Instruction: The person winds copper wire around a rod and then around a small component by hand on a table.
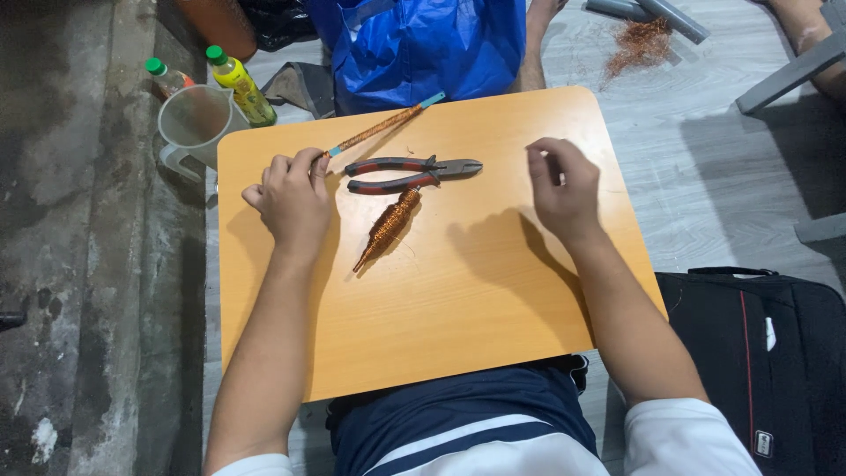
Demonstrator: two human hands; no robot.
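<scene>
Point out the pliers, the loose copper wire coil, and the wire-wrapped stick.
pliers (414,172), head view, near the pivot
copper wire coil (389,225), head view, mid-bundle
wire-wrapped stick (379,130), head view, copper-wound middle

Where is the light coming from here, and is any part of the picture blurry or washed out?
Head view: the raised right hand casts a soft dark shadow leftward on the orange wooden board, so light comes from the right; red-handled pliers and copper wire coil look sharp; no strong glare.
</scene>
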